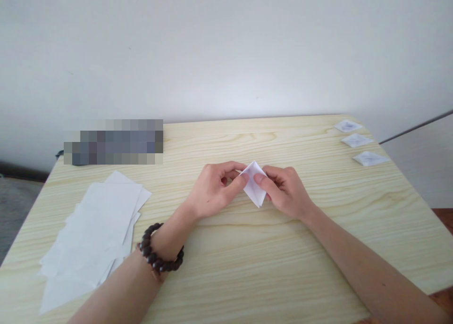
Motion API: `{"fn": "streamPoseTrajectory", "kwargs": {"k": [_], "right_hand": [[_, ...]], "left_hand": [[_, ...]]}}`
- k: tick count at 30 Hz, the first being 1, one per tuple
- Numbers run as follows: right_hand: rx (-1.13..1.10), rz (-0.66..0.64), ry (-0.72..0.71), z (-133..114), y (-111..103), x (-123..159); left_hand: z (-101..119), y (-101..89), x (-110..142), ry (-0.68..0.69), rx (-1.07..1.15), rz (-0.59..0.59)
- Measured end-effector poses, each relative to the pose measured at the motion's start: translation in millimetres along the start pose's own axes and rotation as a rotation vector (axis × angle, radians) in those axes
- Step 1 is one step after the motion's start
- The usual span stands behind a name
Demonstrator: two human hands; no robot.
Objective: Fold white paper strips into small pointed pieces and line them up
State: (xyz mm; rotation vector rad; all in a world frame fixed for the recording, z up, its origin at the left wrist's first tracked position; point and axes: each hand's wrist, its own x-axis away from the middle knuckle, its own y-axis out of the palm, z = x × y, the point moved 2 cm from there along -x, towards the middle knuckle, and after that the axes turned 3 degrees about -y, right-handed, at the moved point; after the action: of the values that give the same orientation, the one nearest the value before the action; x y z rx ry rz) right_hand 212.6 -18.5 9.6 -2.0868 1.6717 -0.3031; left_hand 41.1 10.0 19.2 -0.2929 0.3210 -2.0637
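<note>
A small diamond of folded white paper (pixel 255 192) is held between both hands above the middle of the table. My left hand (pixel 219 187) pinches its left corner, thumb on the front and fingers behind. On the right corner, my right hand (pixel 285 189) grips the same way, its thumb pressed on the paper's face. The fingertips behind the paper are hidden. A dark beaded bracelet (pixel 155 258) circles my left wrist.
A loose stack of white paper sheets (pixel 95 225) lies at the left. Three folded paper boats (pixel 357 140) sit in a column at the far right edge. A pixelated object (pixel 116 142) lies at the back left of the wooden table (pixel 240 277), against the white wall (pixel 226 50).
</note>
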Motion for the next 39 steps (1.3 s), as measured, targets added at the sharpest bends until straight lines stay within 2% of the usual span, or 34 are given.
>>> {"fn": "streamPoseTrajectory", "kwargs": {"k": [4,8,12,16,21,25,29,32,39], "right_hand": [[-0.167,0.088,-0.045,3,3,2],[-0.2,0.11,-0.134,5,4,2],[-0.179,0.154,-0.246,4,2,2],[-0.186,0.151,-0.29,4,3,2],[-0.098,0.203,-0.31,4,1,2],[-0.051,0.227,-0.292,4,0,2],[0.017,0.252,-0.302,1,0,1],[0.122,0.261,-0.344,-3,0,1],[0.229,0.273,-0.386,-3,-1,0]], "left_hand": [[-1,0.1,0,-0.017,-0.002,-0.007],[-2,0.3,-1,-0.011,0.019,0.017],[-3,-3.1,-3,0.057,0.147,0.001],[-7,-8.1,-5,0.082,0.301,-0.015],[-9,-7.6,-5,0.008,0.522,-0.097],[-9,-5.6,-6,-0.077,0.627,-0.091],[-9,-3.8,-5,-0.145,0.763,-0.157],[-9,-3.6,-5,-0.153,0.789,-0.175],[-9,-1.9,-5,-0.143,0.703,-0.096]]}}
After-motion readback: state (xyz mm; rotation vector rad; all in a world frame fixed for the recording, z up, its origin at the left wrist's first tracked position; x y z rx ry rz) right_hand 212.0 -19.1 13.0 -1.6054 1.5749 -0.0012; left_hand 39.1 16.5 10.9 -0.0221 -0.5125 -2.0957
